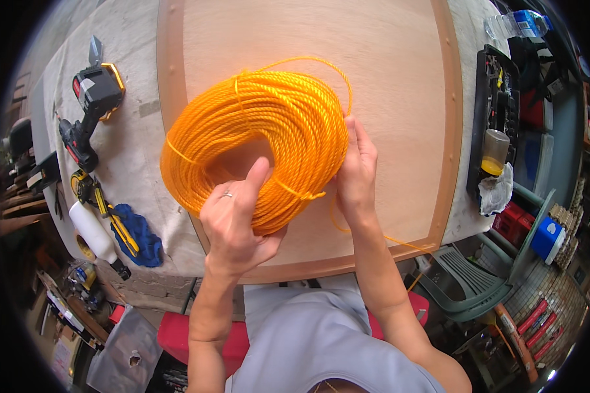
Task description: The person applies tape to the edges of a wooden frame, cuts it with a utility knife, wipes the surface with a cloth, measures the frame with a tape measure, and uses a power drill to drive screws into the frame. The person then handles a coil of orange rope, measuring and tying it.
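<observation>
A thick coil of orange twisted rope point(301, 111) is held up over a wooden panel with a brown border point(449, 131). Thin ties of the same colour bind it in several places. My left hand point(239, 216) grips the near side of the coil, its fingers passing into the hole and partly hidden. On the right, my right hand point(358, 167) is closed with thumb and fingers pinching the loose strand, which loops over the coil's top. Below that hand the strand runs down past my forearm and over the panel's near edge.
On the cloth at left lie a cordless power tool point(98, 95), a yellow-and-black cutter point(115, 219), a blue rag point(141, 239) and a white bottle point(93, 230). At right are a black tool tray point(495, 98), a jar point(494, 152) and a green plastic chair point(469, 275).
</observation>
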Demonstrator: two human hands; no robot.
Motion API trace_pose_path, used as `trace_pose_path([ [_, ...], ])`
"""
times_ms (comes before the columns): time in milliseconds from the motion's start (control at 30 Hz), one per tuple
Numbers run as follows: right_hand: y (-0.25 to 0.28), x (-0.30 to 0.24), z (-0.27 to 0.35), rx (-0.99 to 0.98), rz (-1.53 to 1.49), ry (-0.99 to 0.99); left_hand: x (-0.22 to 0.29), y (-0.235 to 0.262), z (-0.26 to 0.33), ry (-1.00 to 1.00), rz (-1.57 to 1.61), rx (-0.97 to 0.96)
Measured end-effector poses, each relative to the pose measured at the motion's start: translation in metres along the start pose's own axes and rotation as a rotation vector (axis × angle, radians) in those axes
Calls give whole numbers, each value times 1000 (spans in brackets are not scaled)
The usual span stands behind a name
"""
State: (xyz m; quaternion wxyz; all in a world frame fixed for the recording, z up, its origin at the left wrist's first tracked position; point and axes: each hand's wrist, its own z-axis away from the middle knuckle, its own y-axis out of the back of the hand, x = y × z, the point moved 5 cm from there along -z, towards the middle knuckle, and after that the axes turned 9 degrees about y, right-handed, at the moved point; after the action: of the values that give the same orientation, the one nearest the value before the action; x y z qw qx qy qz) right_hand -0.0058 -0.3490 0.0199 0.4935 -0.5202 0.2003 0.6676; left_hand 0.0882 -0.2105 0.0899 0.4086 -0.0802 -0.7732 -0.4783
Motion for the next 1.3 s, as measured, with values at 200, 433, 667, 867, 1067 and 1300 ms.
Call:
trace_pose_path([
  [200, 33, -14, -14, 18, 623, 292, -3, 3, 9, -144, 37, -10],
  [433, 164, -127, 30, 248, 501, 355, -32, 41, 5, 11, -262, -481],
  [667, 282, -211, 105, 217, 16, 454, -10, 57, -16, 41, -432, -569],
  [867, 149, -146, 76, -52, 1433, 501, 6, -13, -8, 716, -637, -585],
  [1067, 27, -31, 22, -455, 1262, 773, 10, -4, -3, 353, -374, -220],
  [1300, 19, -18, 40, -331, 648, 415, -3, 20, 1, 83, -224, -253],
])
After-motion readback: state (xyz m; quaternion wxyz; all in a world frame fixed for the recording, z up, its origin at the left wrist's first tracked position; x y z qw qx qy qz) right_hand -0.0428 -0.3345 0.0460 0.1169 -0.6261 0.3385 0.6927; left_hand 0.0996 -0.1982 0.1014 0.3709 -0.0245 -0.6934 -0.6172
